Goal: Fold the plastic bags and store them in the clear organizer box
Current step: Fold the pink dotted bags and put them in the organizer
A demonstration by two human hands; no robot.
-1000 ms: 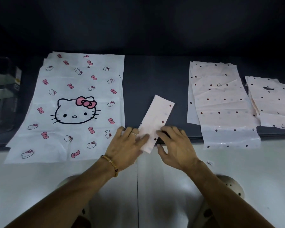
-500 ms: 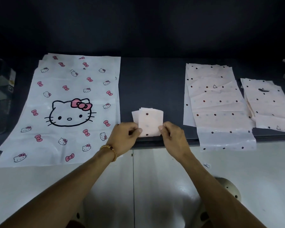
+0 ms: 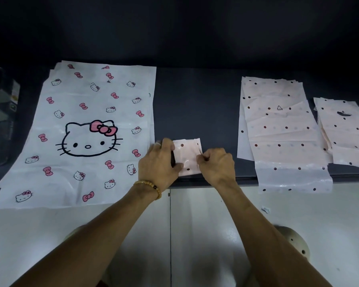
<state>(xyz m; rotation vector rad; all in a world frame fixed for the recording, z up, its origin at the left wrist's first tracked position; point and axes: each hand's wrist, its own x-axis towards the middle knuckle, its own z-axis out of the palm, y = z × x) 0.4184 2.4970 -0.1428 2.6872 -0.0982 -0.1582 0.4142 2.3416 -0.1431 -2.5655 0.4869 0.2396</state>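
Note:
A small folded pink polka-dot bag [image 3: 187, 155] lies near the front edge of the dark counter [image 3: 197, 104]. My left hand [image 3: 159, 162] grips its left edge, fingers curled over the top left corner. My right hand [image 3: 216, 165] pinches its right edge. Left of them lies a stack of white cat-print bags [image 3: 87, 129], flat and unfolded. On the right sit a pile of pink dotted bags [image 3: 278, 133] and a second, smaller pile [image 3: 346, 133]. The clear organizer box [image 3: 0, 117] stands at the far left edge, partly cut off.
The counter's front edge runs just below my hands, with white cabinet doors [image 3: 170, 235] beneath. The cat-print stack and the nearer dotted pile overhang that edge. A dark wall rises behind the counter.
The long dotted strip has been folded into a small square. Both hands shifted from pressing flat on its near end to holding the square's left and right edges.

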